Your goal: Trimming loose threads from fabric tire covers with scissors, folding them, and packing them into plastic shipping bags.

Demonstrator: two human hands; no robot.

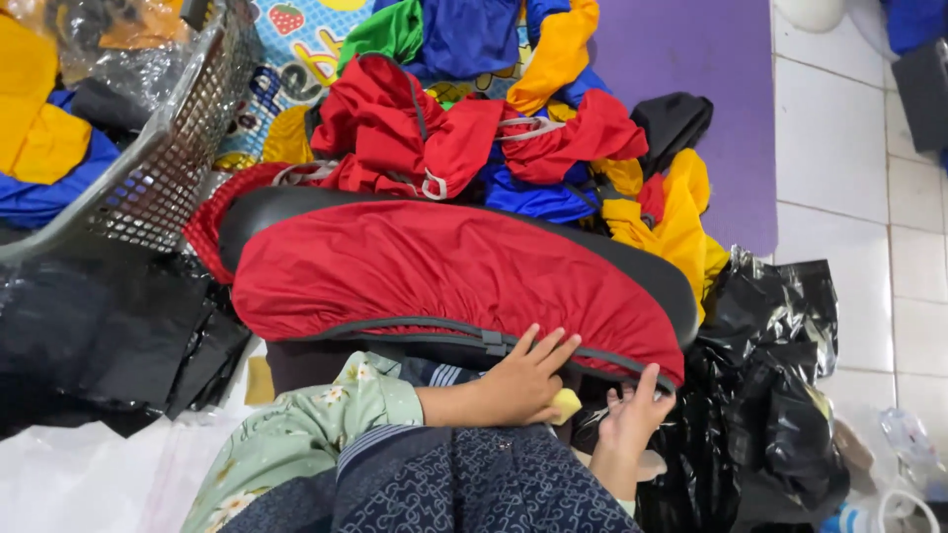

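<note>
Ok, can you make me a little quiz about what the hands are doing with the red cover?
1. True or false: the red cover is stretched over a black seat-shaped form.
2. Which hand presses a small yellow piece against the cover's grey edge band? A) left hand B) right hand
3. What stands at the upper left, holding yellow and blue cloth?

Key:
1. True.
2. A: the left hand; the right hand only touches the edge with its fingertips.
3. A grey mesh basket.
</note>
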